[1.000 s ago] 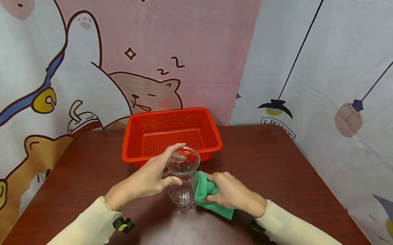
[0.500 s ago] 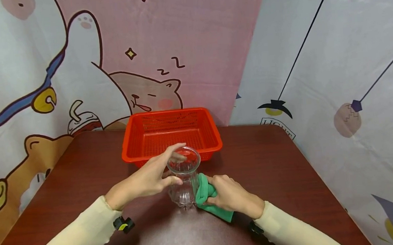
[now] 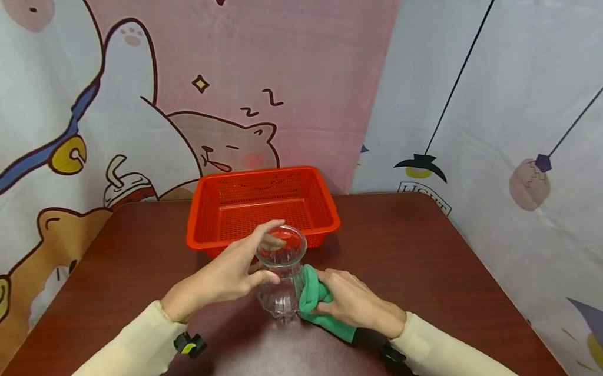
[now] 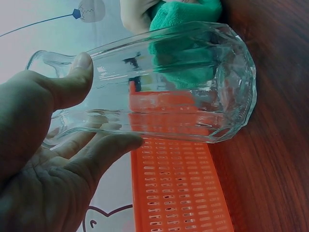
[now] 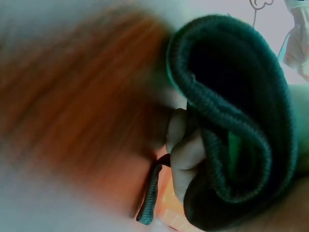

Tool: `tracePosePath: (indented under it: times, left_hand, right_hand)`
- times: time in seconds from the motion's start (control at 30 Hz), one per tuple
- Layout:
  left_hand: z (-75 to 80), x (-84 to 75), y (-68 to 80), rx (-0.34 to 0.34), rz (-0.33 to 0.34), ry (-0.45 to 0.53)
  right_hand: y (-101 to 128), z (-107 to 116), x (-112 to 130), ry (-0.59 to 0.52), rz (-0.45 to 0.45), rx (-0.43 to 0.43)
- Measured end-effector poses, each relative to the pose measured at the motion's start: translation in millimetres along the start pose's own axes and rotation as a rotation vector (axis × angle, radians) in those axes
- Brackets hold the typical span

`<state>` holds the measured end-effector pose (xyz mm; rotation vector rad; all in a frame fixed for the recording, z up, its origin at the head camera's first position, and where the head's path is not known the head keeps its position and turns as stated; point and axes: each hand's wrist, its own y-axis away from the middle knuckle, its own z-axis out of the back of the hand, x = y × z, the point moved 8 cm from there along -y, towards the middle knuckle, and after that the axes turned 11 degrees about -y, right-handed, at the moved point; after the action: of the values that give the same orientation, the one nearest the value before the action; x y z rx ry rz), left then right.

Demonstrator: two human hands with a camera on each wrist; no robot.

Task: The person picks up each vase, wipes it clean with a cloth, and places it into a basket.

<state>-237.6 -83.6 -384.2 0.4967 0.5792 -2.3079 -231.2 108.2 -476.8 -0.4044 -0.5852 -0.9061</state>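
Glass vase, "LIGHT" lettering on backdrop

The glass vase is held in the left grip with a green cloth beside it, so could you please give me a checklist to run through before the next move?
1. Left grip around the neck of the glass vase: ok, thumb and fingers on either side.
2. Right grip holding the green cloth: ok.
3. Cloth fully gathered: not ok, a loose end extends below the fingers.
4. Vase's base resting on the table: cannot tell.
5. Glass dry: cannot tell.
6. Red basket upright behind the vase: ok.
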Motion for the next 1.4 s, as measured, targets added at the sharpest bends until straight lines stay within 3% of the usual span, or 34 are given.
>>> tracePosePath:
  times: [0.53, 1.03, 1.4]
  left_hand:
    - [-0.8, 1.8, 0.4, -0.001, 0.002, 0.023]
    - [-1.3, 1.7, -0.4, 0.008, -0.004, 0.014]
    - [-1.1, 0.2, -0.7, 0.011, -0.008, 0.014]
  right_hand:
    - [-0.3, 17.1, 14.7, -0.008, 0.102, -0.139]
    - [-1.3, 34.2, 29.5, -0.175, 0.165, -0.211]
    - [-2.2, 54.0, 43.0, -0.320, 0.226, -0.326]
